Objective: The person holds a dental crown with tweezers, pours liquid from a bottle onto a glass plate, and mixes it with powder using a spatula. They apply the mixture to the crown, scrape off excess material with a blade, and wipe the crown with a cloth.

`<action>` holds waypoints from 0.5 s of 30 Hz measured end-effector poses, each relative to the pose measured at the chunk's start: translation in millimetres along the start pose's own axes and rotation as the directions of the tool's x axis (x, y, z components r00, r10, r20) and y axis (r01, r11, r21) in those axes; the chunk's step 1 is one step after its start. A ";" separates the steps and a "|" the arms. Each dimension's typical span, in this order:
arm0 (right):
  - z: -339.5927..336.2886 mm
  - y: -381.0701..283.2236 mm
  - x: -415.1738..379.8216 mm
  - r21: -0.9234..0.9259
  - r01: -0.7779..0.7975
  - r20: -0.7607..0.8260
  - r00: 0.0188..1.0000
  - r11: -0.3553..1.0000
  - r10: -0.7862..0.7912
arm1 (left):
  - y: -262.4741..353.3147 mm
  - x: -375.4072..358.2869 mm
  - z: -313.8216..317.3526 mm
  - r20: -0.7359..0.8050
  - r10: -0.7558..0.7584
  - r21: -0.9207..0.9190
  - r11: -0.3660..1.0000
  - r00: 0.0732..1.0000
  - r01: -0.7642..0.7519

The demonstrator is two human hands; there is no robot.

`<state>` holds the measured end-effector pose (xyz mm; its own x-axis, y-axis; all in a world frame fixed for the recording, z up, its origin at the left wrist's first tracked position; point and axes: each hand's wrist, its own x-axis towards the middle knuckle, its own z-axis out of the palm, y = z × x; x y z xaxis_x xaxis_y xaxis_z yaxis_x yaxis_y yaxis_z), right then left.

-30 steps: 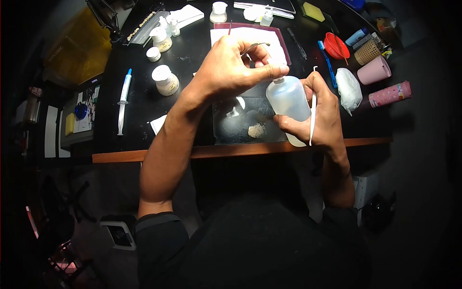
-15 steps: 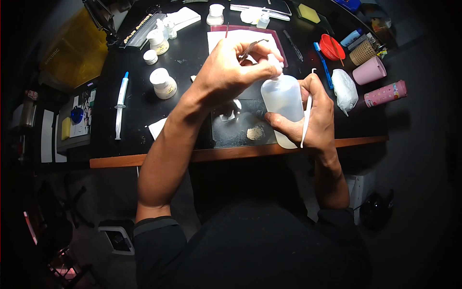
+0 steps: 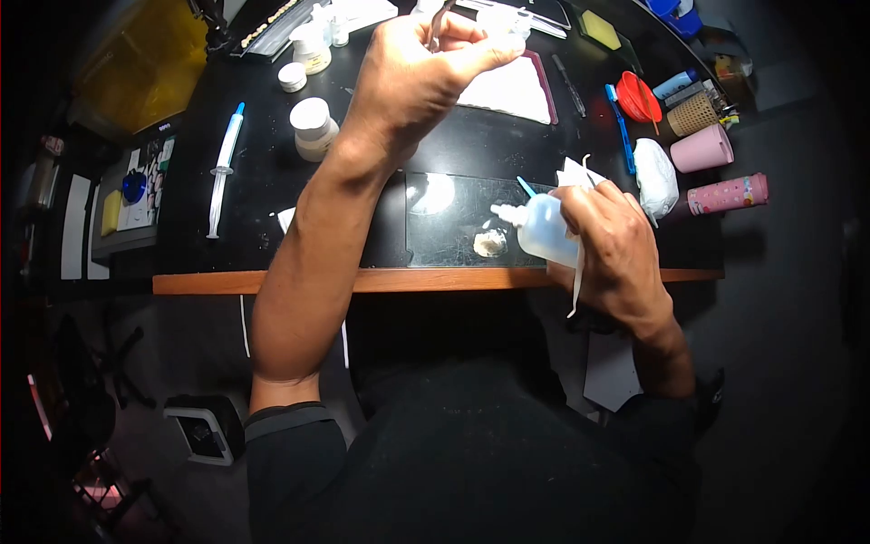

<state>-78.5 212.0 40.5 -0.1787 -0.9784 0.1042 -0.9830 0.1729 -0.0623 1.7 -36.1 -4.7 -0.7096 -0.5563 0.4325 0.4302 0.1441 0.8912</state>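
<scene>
My right hand (image 3: 618, 245) grips a translucent plastic squeeze bottle (image 3: 546, 228), tilted so that its white nozzle (image 3: 509, 214) points left. A thin white double-ended hand tool (image 3: 577, 283) is held in the same hand, against the bottle. Just left of and below the nozzle, a small pale mound of powder or paste (image 3: 490, 243) lies on a dark glass slab (image 3: 444, 245). My left hand (image 3: 435, 63) is raised over the far part of the table, fingers closed around a slim metal tool (image 3: 439, 23). Glare hides what its fingertips pinch.
White jars (image 3: 314, 127) and a blue-tipped syringe (image 3: 226, 172) are on the left. White paper lies on a red-edged tray (image 3: 544, 91). To the right are a blue toothbrush (image 3: 622, 131), a red bowl (image 3: 639, 98), a white wad (image 3: 654, 177) and a pink cup (image 3: 702, 148).
My left hand has moved off the bottle's top, up and away. My right hand has lowered the bottle from nearly upright to tilted, bringing its nozzle into view beside the mound.
</scene>
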 end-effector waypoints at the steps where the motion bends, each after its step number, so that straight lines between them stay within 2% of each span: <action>1: -2.1 -3.8 0.1 -0.068 0.032 0.002 0.999 0.997 -0.032 | -1.3 0.6 -1.9 -0.016 0.010 0.014 1.000 1.000 -0.010; 5: 0.1 -1.9 2.1 -0.279 0.159 0.064 0.987 0.947 -0.147 | -5.6 2.8 -9.4 -0.063 0.038 0.067 0.997 0.997 -0.034; 8: 2.0 -3.9 6.5 -0.300 0.209 0.041 0.978 0.931 -0.206 | -9.8 2.4 -11.2 -0.085 0.046 0.106 0.994 0.995 -0.037; 15: -2.3 -8.8 11.7 -0.311 0.226 0.110 0.973 0.923 -0.201 | -12.6 1.9 -10.8 -0.084 0.063 0.145 0.988 0.994 -0.050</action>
<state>-72.0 199.4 44.6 0.0287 -0.9996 0.0048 -0.9611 -0.0263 0.2750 1.0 -47.8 -16.6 -0.6319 -0.6129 0.4744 0.3794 0.2892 0.8789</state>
